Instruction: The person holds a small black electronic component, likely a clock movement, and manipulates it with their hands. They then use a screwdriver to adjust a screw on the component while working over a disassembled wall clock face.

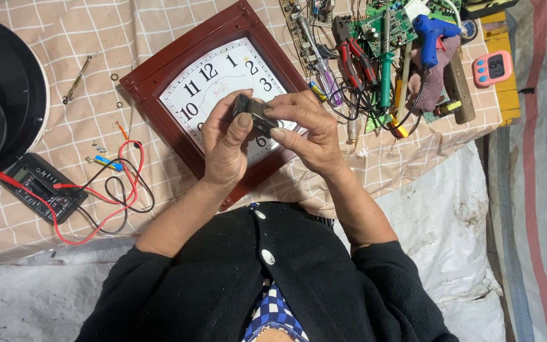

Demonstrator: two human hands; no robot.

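Observation:
My left hand (225, 144) and my right hand (307, 130) together hold a small black boxy part (254, 113) above a square wall clock (178, 69). The clock has a dark red frame and a white face with black numerals, and it lies flat on a beige checked cloth (64, 69). Both thumbs press on the black part, which covers the middle of the clock face. My fingers hide the part's underside.
A black multimeter (40, 185) with red and black leads (118, 190) lies at the left, near a black round object (1, 95). Circuit boards, pliers (349, 60), screwdrivers, a blue glue gun (430, 35) and a pink timer (492, 68) crowd the upper right. Small screws and washers lie left of the clock.

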